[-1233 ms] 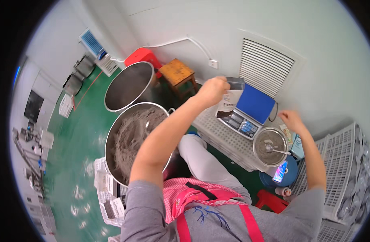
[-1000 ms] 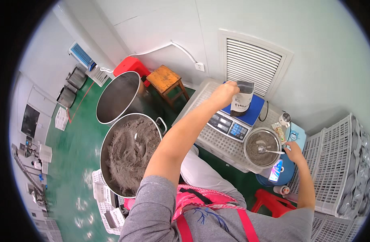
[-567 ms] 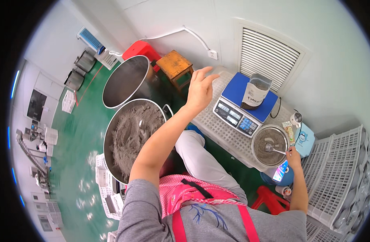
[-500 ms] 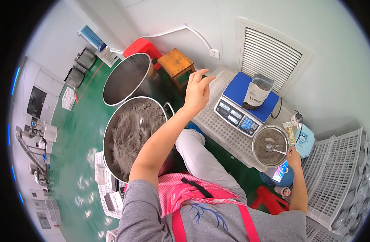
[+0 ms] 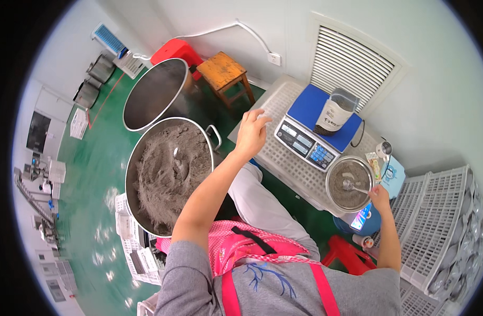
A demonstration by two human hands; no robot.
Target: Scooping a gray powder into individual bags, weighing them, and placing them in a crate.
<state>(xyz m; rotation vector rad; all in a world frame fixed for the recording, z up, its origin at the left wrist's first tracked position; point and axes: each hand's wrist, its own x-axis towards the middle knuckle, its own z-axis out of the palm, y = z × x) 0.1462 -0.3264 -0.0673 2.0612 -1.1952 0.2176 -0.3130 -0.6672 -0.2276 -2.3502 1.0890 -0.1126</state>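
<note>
My right hand (image 5: 379, 196) is closed round the handle of a spoon (image 5: 359, 190), its scoop end resting in grey-brown powder. That powder fills a round steel bowl (image 5: 331, 196) on the right end of the table. My left hand (image 5: 250, 136) hangs in the air at the table's left edge, fingers bent and apart, with nothing visible in them. Beyond the bowl, a blue-topped digital scale (image 5: 304, 142) carries a part-filled upright pouch (image 5: 334, 117) with a white label. Left of my left arm stands a big steel pot (image 5: 131, 184) full of similar powder (image 5: 170, 168), a shiny utensil (image 5: 177, 154) stuck in it.
A second large pot (image 5: 156, 95), a wooden stool (image 5: 222, 71) and a red stool (image 5: 177, 51) stand at the back. The perforated plastic table (image 5: 273, 158) also bears a small metal cup (image 5: 383, 149). A phone (image 5: 361, 216) lies below the bowl; stacked white crates (image 5: 436, 221) rise at right.
My left hand has lowered slightly and its fingers have drawn closer together. The right hand still holds the spoon in the bowl. The whole view has shifted a little.
</note>
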